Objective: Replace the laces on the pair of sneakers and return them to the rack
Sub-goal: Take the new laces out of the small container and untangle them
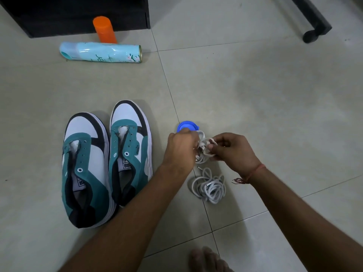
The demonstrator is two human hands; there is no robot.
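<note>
Two sneakers (106,163), teal, white and black, stand side by side on the tiled floor (255,95) at near left, toes pointing away, their eyelets bare and no lace threaded in either. Beyond them, at far left, a pale blue can (100,54) lies on its side in front of an orange cylinder (105,29) and a dark cabinet (78,12). Moving right, the left hand (180,150) and right hand (233,152) meet just above the floor, fingers (211,147) of both pinched narrowly on a tangled white lace (204,148), which they appear to be teasing apart. A blue lid (186,125) peeks out just beyond the left hand. A second lace (210,186) lies loosely coiled on the floor just near of the hands, untouched, well clear of the shoes. A red thread (253,173) circles the right wrist; bare toes (208,260) show at the near edge. The step in hand looks to be readying the new laces before threading. The next move likely calls for finding a free tip, pulling the lace straight, and carrying it left to the farthest eyelets of the nearer shoe. No rack is clearly in view.
</note>
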